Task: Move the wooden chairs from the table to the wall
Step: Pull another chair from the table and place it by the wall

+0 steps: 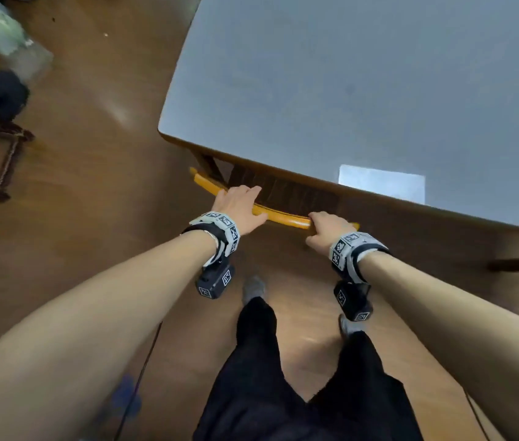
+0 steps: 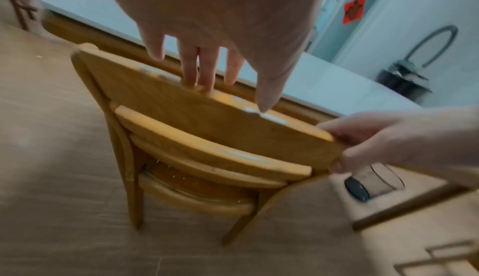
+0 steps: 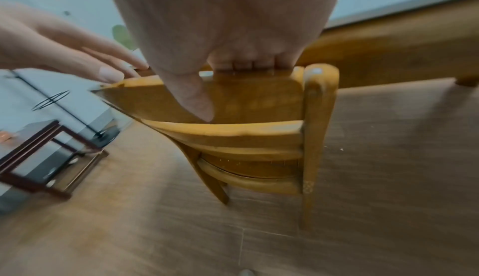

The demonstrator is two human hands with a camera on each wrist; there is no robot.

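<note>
Fingers of right hand [image 1: 324, 229] curled over top rail of wooden chair [image 2: 207, 128], thumb down its back face; firm grip near right post. Left hand [image 1: 239, 207] fingers straight, resting on rail's left half. Chair stands on wood floor [image 1: 92, 192], seat tucked under grey table [image 1: 363, 84] near edge.

One yellow wooden chair [image 1: 280, 214] stands tucked at one table [image 1: 363, 90] with a pale top. Two hands are on the chair's top rail: one left hand [image 1: 240, 206] and one right hand [image 1: 326, 230]. Each wrist wears one tagged band [image 1: 220, 224], two in all. One dark wooden frame [image 1: 3, 154] stands on the floor
</note>
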